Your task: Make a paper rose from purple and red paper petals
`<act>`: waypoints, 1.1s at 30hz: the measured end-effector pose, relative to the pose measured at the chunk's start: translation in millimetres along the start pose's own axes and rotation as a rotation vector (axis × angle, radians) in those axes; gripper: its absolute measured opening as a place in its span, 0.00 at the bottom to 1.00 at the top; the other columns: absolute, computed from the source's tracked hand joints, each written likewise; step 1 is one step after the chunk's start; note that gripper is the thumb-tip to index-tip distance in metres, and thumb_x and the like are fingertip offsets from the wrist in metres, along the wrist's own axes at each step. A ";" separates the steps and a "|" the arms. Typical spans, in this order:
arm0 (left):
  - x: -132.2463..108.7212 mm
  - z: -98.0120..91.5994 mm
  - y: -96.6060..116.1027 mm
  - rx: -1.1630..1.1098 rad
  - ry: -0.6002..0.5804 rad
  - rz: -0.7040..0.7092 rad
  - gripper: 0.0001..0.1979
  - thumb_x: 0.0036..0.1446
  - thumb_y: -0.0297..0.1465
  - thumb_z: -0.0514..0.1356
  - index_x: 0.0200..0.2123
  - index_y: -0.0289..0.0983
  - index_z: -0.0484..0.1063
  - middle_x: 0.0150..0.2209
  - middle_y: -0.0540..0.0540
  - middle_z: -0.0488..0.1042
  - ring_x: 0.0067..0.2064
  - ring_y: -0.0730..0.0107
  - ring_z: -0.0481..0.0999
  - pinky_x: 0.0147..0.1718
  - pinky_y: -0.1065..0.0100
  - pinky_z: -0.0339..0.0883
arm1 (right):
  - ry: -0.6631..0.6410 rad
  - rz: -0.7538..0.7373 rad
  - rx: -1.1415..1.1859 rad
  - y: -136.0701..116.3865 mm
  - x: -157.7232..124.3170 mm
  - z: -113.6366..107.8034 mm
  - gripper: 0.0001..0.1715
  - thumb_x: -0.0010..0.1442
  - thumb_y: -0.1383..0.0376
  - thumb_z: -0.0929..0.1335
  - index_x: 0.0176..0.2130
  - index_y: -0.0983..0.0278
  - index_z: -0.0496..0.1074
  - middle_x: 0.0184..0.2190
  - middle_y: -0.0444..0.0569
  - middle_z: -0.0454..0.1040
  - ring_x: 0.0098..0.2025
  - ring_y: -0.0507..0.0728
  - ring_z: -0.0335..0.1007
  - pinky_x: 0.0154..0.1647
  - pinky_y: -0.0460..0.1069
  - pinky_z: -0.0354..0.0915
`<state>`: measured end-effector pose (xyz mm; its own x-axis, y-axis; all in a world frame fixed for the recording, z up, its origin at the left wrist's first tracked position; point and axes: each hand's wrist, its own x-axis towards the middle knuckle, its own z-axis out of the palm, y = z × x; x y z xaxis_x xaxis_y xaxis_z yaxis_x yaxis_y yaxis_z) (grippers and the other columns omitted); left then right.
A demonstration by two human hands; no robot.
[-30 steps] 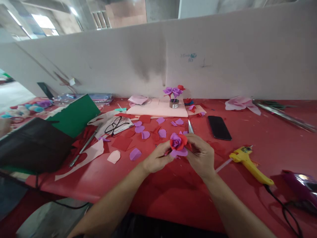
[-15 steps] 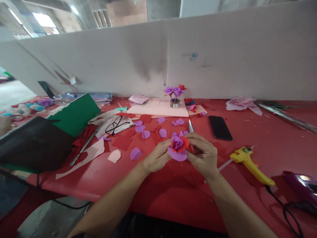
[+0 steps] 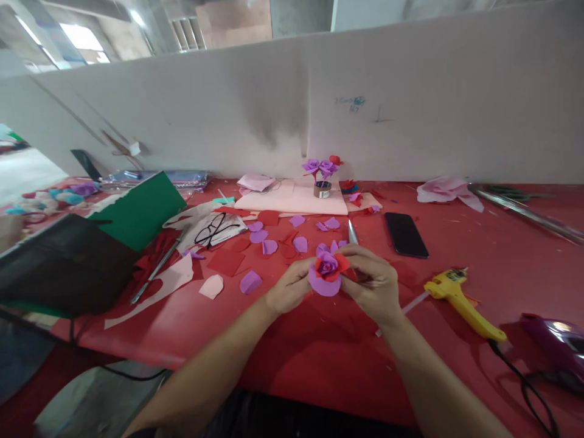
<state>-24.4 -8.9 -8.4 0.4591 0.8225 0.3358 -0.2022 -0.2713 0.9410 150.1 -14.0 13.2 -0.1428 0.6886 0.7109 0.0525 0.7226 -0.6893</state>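
Note:
Between both hands, above the red table, is a paper flower (image 3: pixel 327 267) with purple and red petals around a curled purple centre. My left hand (image 3: pixel 292 288) pinches it from the left side. My right hand (image 3: pixel 375 281) grips it from the right, with fingers curled behind the petals. One wide purple petal hangs at the flower's lower front. The flower's underside and the fingertips behind it are hidden. Loose purple petals (image 3: pixel 269 247) lie beyond the left hand, along with red paper pieces (image 3: pixel 227 261). A metal blade tip (image 3: pixel 351 230) shows just behind the right hand.
A yellow glue gun (image 3: pixel 465 304) with a cord lies to the right, near a black phone (image 3: pixel 406 235). A small pot (image 3: pixel 322 191) of paper flowers stands at the back. Glasses (image 3: pixel 215 230), a green board (image 3: pixel 141 207) and a dark pouch (image 3: pixel 64 264) are left.
The flower has tilted slightly, and its lower purple petal has shifted a little to the left. Both hands keep their hold and have barely moved.

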 end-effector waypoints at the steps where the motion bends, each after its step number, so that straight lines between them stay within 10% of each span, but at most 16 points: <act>1: 0.2 -0.5 -0.6 -0.013 -0.005 -0.001 0.19 0.57 0.46 0.60 0.34 0.35 0.75 0.34 0.45 0.71 0.35 0.69 0.67 0.39 0.67 0.65 | -0.012 0.006 0.004 0.2 0.1 -0.4 0.17 0.50 0.75 0.75 0.38 0.55 0.81 0.35 0.46 0.77 0.37 0.55 0.73 0.39 0.49 0.69; 25: 0.8 0.2 4.9 -0.116 0.084 -0.127 0.22 0.48 0.51 0.66 0.34 0.37 0.75 0.34 0.45 0.72 0.35 0.68 0.68 0.40 0.65 0.65 | 0.086 0.131 -0.043 2.5 3.2 3.6 0.08 0.52 0.71 0.73 0.31 0.57 0.80 0.31 0.45 0.80 0.36 0.56 0.75 0.41 0.50 0.70; 29: 8.8 -6.8 4.2 -0.110 0.279 -0.187 0.17 0.47 0.44 0.69 0.34 0.37 0.73 0.31 0.49 0.70 0.34 0.73 0.67 0.38 0.69 0.63 | 0.145 0.384 -0.109 10.7 3.9 6.1 0.04 0.51 0.63 0.74 0.28 0.61 0.78 0.25 0.44 0.78 0.29 0.55 0.73 0.33 0.49 0.68; 33: 17.1 -26.0 4.7 -0.065 0.540 -0.173 0.10 0.57 0.38 0.62 0.31 0.37 0.70 0.27 0.52 0.66 0.28 0.78 0.61 0.29 0.74 0.57 | -0.164 0.599 -0.233 22.4 -4.2 15.0 0.06 0.46 0.63 0.76 0.25 0.61 0.77 0.20 0.40 0.75 0.23 0.53 0.70 0.26 0.47 0.65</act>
<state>-39.9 16.9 0.7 -0.0136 0.9957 0.0921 -0.2237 -0.0928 0.9702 137.0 -1.6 -7.3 -0.1702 0.9705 0.1706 0.3796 0.2243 -0.8975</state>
